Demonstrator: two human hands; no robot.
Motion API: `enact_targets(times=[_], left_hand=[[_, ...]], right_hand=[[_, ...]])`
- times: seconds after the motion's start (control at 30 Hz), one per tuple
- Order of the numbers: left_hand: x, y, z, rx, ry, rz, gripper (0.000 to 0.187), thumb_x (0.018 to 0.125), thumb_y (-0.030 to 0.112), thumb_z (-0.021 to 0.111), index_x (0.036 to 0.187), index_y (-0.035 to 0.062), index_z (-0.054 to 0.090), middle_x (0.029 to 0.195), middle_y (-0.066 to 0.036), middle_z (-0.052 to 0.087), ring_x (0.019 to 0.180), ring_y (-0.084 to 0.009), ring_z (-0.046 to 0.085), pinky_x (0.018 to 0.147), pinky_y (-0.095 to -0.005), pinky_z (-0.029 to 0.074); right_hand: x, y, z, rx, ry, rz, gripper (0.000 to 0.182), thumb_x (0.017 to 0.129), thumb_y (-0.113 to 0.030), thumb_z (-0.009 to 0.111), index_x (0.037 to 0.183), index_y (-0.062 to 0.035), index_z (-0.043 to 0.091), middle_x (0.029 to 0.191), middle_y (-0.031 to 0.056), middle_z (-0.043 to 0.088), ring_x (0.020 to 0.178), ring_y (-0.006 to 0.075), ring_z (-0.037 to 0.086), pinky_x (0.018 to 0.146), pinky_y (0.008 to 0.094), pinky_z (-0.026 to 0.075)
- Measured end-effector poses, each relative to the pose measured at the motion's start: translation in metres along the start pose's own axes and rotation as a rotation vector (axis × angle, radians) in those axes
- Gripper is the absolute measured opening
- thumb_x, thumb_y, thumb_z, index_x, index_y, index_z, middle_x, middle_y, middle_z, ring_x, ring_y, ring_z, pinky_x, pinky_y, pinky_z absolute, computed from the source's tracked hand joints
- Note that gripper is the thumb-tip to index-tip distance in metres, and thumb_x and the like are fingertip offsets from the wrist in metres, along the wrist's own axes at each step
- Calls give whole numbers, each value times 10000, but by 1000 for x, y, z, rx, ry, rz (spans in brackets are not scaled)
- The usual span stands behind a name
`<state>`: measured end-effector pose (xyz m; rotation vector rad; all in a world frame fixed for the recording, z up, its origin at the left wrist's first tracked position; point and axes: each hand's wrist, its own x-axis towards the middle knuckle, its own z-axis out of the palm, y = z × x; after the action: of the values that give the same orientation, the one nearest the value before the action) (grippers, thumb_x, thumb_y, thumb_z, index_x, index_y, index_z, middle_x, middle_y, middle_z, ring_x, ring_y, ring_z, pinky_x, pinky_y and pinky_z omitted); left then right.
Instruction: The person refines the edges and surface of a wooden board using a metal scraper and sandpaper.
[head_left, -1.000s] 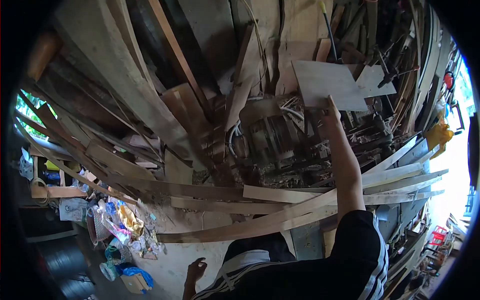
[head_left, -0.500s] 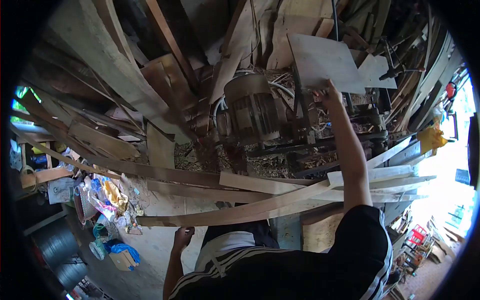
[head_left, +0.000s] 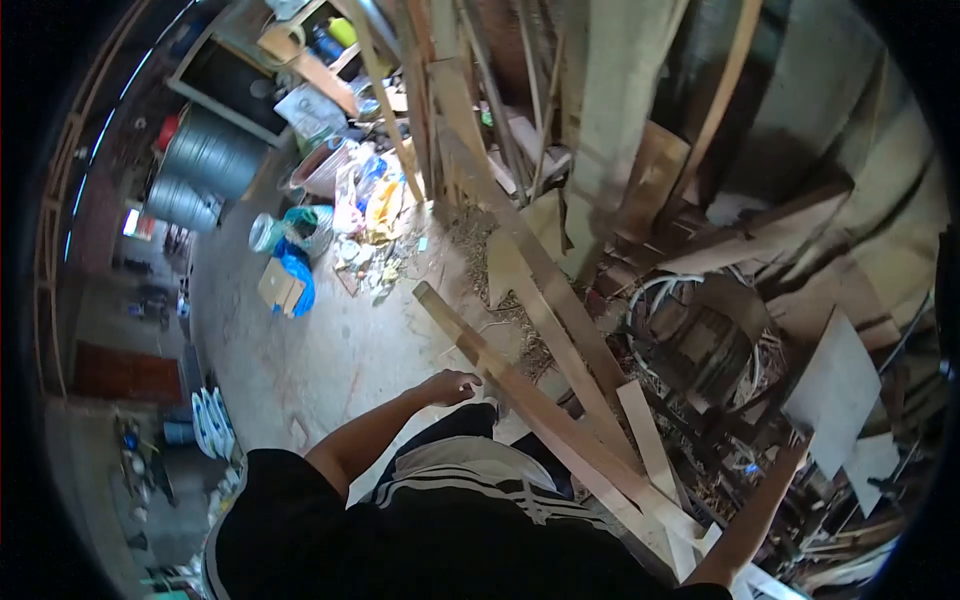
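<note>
My right hand (head_left: 793, 452) reaches out to the lower edge of a pale flat panel (head_left: 836, 388), beside an old, dusty motor (head_left: 700, 335). Its fingers are small and smeared here, so I cannot tell whether they grip the panel. My left hand (head_left: 447, 387) hangs in front of my body with loosely curled fingers and nothing showing in them. Close to it, a long wooden plank (head_left: 520, 392) slants down to the right, one end over the concrete floor.
More planks (head_left: 540, 275) lean and cross beyond the long one. Wood shavings (head_left: 535, 345) cover the ground by the motor. Farther left are heaped rubbish (head_left: 375, 205), a cardboard box (head_left: 280, 288) with blue plastic and dark drums (head_left: 215, 155) on the concrete floor (head_left: 330, 350).
My view has swung to the left, bringing more floor and the drums into sight. The left hand has come forward and up; the right hand stays at the panel's edge.
</note>
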<state>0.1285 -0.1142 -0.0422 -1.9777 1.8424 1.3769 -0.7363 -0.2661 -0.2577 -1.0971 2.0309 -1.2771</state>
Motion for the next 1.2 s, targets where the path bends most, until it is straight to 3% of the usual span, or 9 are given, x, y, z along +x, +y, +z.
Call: enact_targets(times=[0.1,0.13,0.3,0.37,0.53,0.6,0.67,0.73,1.2], left_hand=[[-6,-6,0,3,-139,-92,372,935,272,575,1275,123,577,1045,-165,706,950,-343,681,877,-428,520],[-9,-8,2,-10,-140,-90,372,935,272,575,1275,123,577,1045,-165,706,950,-343,681,877,-428,520],[-26,-45,5,-54,-13,-118,391,916,265,605,1292,158,592,1089,-170,703,963,-347,679,869,-418,518],[-32,-58,2,-86,0,-117,397,913,266,608,1295,158,595,1101,-169,702,969,-345,680,872,-421,517],[-48,-112,3,-214,38,-185,403,907,276,608,1291,156,605,1075,-163,715,974,-344,687,888,-422,520],[-52,-150,8,-210,46,-139,410,902,282,611,1292,156,606,1068,-151,721,975,-340,690,888,-421,523],[-59,-187,7,-249,116,-196,423,868,298,628,1267,158,626,1071,-169,710,998,-385,668,898,-442,520],[-66,-237,8,-331,125,-244,388,865,296,632,1234,175,648,1028,-166,718,1025,-385,656,893,-446,514],[-155,-505,-41,-844,154,-774,369,881,113,615,1249,80,600,920,-82,703,698,-181,687,561,-305,525]], right_hand=[[-13,-141,42,735,556,807,745,848,-335,737,1457,-110,372,1305,211,535,1099,363,597,818,501,576],[-44,-227,63,64,731,937,751,833,-341,749,1427,-64,381,1325,213,504,1113,362,588,785,499,588],[-28,-216,97,455,410,762,555,850,-305,711,1256,12,504,1233,182,554,1023,316,597,739,441,558],[-6,-145,115,316,-67,32,415,867,-244,676,1193,-8,572,1109,147,618,927,283,606,748,401,530],[-77,-378,222,973,-203,578,223,936,-89,567,1153,-51,600,955,61,593,865,218,579,812,371,506],[-106,-418,261,952,-307,514,249,960,-68,542,1205,-39,577,953,53,561,884,193,577,807,348,506],[-127,-431,304,501,-646,-146,318,975,-72,530,1291,-49,542,945,46,530,907,171,571,811,316,500],[-175,-494,346,927,-570,432,332,986,-85,518,1315,-57,547,1011,51,561,963,162,551,829,291,485],[-291,-544,496,-326,-748,-324,299,1005,-258,533,1230,-96,645,1187,95,627,1080,200,606,868,342,509]])
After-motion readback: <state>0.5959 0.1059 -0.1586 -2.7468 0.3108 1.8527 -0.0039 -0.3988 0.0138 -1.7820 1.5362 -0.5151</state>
